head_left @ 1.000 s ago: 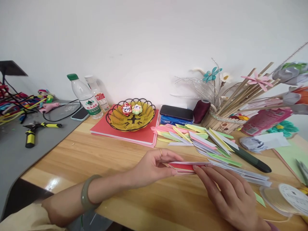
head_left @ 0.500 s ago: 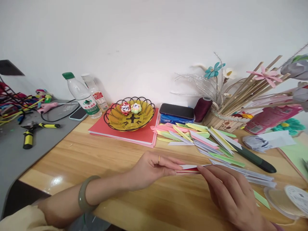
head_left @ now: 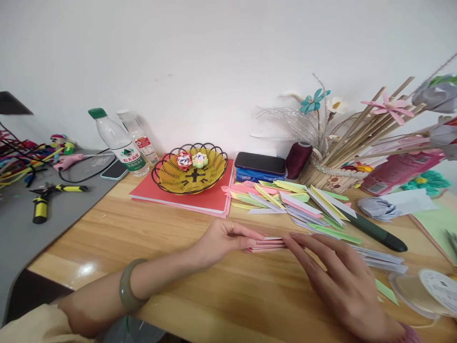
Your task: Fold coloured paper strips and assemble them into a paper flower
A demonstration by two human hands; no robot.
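Between my two hands, low over the front of the wooden table, is a small stack of folded paper strips [head_left: 268,245], red or pink and white along its edge. My left hand [head_left: 223,238] pinches the stack's left end between thumb and fingers. At the right end, my right hand [head_left: 333,267] grips it with the fingertips, and its thumb is hidden behind the fingers. Beyond the hands lies a loose pile of folded paper strips [head_left: 293,202] in pink, yellow, green, white and pale purple. More pale strips [head_left: 383,261] lie just past my right hand.
A yellow wicker basket [head_left: 210,176] holding two paper balls stands on red paper [head_left: 143,193]. Two bottles [head_left: 134,159] and a phone [head_left: 114,169] are at left, near pliers [head_left: 41,207]. A dark green knife-like tool [head_left: 382,233] and a ribbon spool [head_left: 424,290] lie at right.
The paper stack has moved slightly left and up with both hands. Its layered edge now faces me more, and the gap under the top strip has closed. The view has shifted slightly.
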